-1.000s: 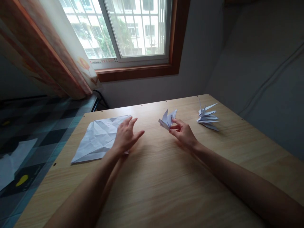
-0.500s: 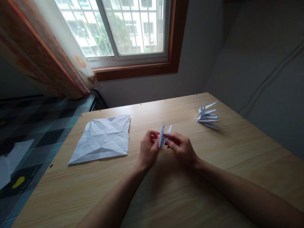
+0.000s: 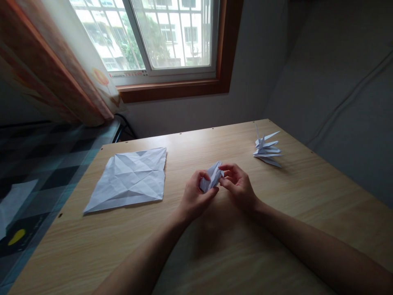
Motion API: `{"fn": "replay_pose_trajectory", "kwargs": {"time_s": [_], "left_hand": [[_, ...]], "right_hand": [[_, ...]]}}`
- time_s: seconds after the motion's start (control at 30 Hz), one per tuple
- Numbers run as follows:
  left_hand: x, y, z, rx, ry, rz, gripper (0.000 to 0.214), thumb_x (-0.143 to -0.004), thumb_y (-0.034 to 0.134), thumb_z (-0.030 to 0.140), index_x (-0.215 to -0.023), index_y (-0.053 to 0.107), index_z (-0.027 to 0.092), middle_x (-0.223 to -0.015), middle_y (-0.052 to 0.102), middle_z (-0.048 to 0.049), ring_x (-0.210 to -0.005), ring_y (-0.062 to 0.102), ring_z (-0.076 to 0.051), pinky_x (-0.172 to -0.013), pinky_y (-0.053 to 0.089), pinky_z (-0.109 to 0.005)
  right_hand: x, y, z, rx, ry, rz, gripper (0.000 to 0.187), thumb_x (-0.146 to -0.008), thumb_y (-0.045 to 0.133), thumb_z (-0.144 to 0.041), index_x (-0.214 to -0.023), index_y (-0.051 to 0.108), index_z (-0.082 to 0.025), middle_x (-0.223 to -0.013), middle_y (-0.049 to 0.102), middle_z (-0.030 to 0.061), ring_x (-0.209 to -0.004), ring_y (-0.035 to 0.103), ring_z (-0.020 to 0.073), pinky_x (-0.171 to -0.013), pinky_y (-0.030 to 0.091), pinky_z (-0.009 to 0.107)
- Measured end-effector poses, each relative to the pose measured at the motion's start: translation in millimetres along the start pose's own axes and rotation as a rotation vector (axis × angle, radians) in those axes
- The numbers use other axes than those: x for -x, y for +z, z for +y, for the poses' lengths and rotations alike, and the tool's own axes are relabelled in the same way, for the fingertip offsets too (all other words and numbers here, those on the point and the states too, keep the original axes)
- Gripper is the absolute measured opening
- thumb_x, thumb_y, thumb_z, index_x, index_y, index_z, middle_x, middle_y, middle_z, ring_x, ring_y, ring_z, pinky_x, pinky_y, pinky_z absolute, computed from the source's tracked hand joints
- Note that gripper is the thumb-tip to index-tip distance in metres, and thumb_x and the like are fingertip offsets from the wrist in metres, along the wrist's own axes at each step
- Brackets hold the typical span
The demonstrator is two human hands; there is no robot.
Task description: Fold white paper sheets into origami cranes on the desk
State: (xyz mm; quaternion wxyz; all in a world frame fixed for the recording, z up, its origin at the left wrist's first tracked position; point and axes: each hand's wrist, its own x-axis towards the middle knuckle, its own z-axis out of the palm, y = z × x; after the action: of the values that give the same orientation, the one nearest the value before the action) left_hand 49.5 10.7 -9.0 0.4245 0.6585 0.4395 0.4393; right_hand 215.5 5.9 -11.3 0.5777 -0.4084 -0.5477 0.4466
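Observation:
A small piece of folded white paper (image 3: 211, 175) is between my two hands, above the middle of the wooden table (image 3: 233, 262). My left hand (image 3: 196, 192) grips it from the left, thumb along its lower edge and fingers curled on its near face. At its right end, the thumb and fingers of my right hand (image 3: 241, 184) pinch the paper. Creased sheets of white paper (image 3: 132, 176) lie flat on the table to the left of my hands. To the right stands a cluster of pointed folded-paper pieces (image 3: 267, 149).
Left of the table is a surface with a checked cloth (image 3: 70, 151), with white paper (image 3: 15, 200) on it. A window (image 3: 178, 37) with an orange-brown frame is beyond the table, and a patterned curtain (image 3: 61, 61) hangs at the left.
The folded paper has turned from upright and edge-on to tilted, so its broad face shows. My left thumb has moved along its lower edge. The right hand has shifted slightly right.

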Motion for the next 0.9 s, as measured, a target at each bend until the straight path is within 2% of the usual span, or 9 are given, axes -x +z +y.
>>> {"fn": "replay_pose_trajectory", "kwargs": {"time_s": [0.23,0.4,0.47,0.57,0.67,0.73,0.8,0.9], "left_hand": [[0,0.1,-1,-0.036,0.051,-0.015,0.022,-0.067,0.06,0.015,-0.085,0.049,0.02,-0.094,0.063,-0.0022,-0.07,0.054,-0.013,-0.062,0.041,-0.024],[-1,-0.2,1,-0.002,0.079,-0.066,0.025,-0.063,0.056,0.01,-0.085,0.05,0.02,-0.104,0.062,-0.0057,-0.083,0.06,-0.017,-0.066,0.045,-0.024],[-1,-0.3,2,-0.005,0.083,-0.091,0.023,-0.062,0.056,0.01,-0.082,0.051,0.02,-0.103,0.061,-0.0059,-0.082,0.059,-0.017,-0.062,0.044,-0.023],[0,-0.3,2,0.02,0.069,-0.099,0.02,-0.062,0.057,0.011,-0.08,0.052,0.019,-0.099,0.061,-0.005,-0.08,0.059,-0.016,-0.059,0.043,-0.023],[1,-0.1,2,0.109,-0.009,-0.1,0.017,-0.066,0.059,0.014,-0.08,0.051,0.02,-0.079,0.061,0.0004,-0.067,0.056,-0.013,-0.055,0.04,-0.022],[1,0.2,1,0.148,-0.049,-0.095,0.014,-0.069,0.06,0.018,-0.08,0.052,0.02,-0.072,0.06,0.002,-0.06,0.053,-0.012,-0.053,0.039,-0.022],[0,0.4,1,0.141,-0.041,-0.083,0.012,-0.07,0.064,0.021,-0.079,0.056,0.019,-0.081,0.064,-0.0014,-0.063,0.055,-0.012,-0.054,0.04,-0.022],[-1,0.3,0,0.094,0.031,-0.084,0.011,-0.073,0.068,0.026,-0.074,0.061,0.018,-0.098,0.066,-0.0079,-0.078,0.06,-0.016,-0.06,0.045,-0.024]], "right_hand": [[-1,-2,0,0.131,-0.101,0.061,0.014,-0.083,0.065,-0.031,-0.094,0.063,-0.023,-0.092,0.065,0.0028,-0.076,0.062,0.0164,-0.065,0.052,0.03],[-4,0,-4,0.071,-0.067,0.064,0.011,-0.085,0.062,-0.032,-0.086,0.061,-0.022,-0.078,0.062,0.0002,-0.068,0.06,0.0148,-0.062,0.052,0.029],[-6,2,-4,-0.001,-0.014,0.093,0.012,-0.084,0.062,-0.033,-0.085,0.057,-0.022,-0.072,0.06,-0.0019,-0.063,0.058,0.014,-0.059,0.052,0.028],[-9,3,0,-0.144,0.069,0.145,0.021,-0.08,0.066,-0.035,-0.09,0.053,-0.023,-0.076,0.058,-0.0034,-0.062,0.059,0.0127,-0.055,0.051,0.026],[-11,3,5,-0.247,0.165,0.118,0.038,-0.073,0.073,-0.038,-0.101,0.051,-0.024,-0.081,0.06,-0.0032,-0.06,0.06,0.0123,-0.052,0.051,0.026],[-11,2,6,-0.275,0.189,0.078,0.043,-0.071,0.075,-0.038,-0.104,0.052,-0.024,-0.078,0.06,-0.0035,-0.058,0.059,0.0122,-0.052,0.05,0.025],[-10,1,6,-0.278,0.165,0.055,0.035,-0.073,0.074,-0.038,-0.098,0.055,-0.023,-0.072,0.059,-0.0045,-0.055,0.056,0.0112,-0.052,0.048,0.025],[-9,1,4,-0.245,0.105,0.043,0.022,-0.079,0.07,-0.038,-0.084,0.057,-0.021,-0.063,0.056,-0.005,-0.052,0.051,0.0097,-0.052,0.045,0.024]]}}
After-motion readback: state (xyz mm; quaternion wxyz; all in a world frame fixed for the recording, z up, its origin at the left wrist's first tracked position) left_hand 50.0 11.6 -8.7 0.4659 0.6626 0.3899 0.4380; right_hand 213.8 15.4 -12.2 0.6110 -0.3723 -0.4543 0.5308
